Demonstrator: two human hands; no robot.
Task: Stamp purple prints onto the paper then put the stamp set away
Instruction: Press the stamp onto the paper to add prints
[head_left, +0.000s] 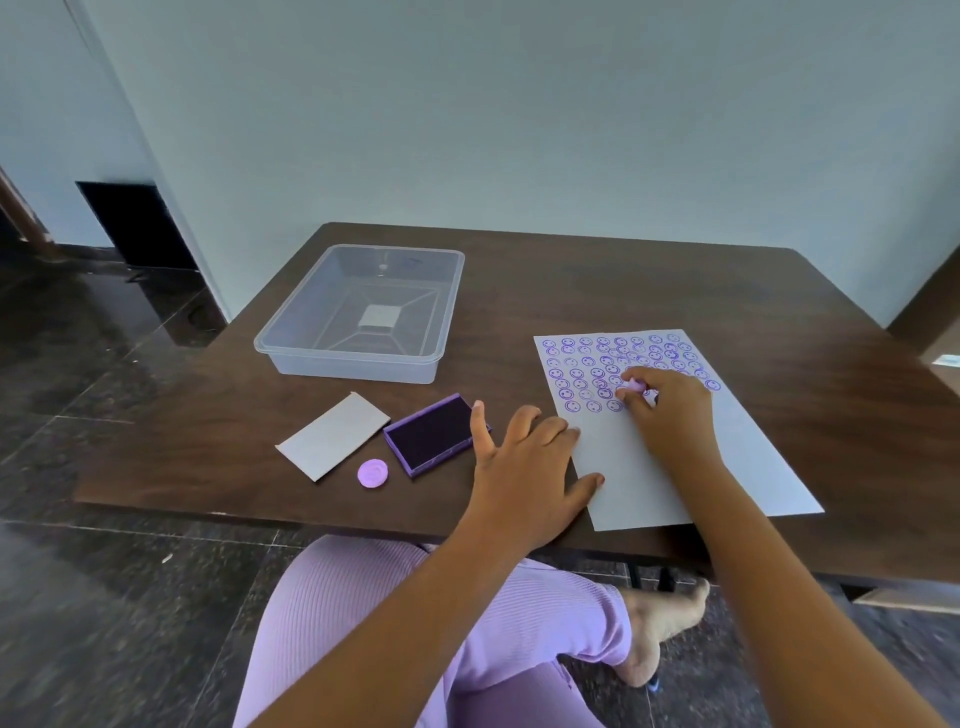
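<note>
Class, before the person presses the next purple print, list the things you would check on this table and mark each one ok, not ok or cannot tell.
1. Stamp gripped in the right hand, over the paper: ok.
2. Left hand steadying the paper's near left edge: ok.
3. Blank space left on the paper below the printed rows: ok.
4. Ink pad uncovered and beside the left hand: ok.
5. Ink on the stamp's face: cannot tell, it faces down and the fingers hide it.
6. Clear tray ready for putting the set away; the lid and purple cap lie on the table outside it: ok.
</note>
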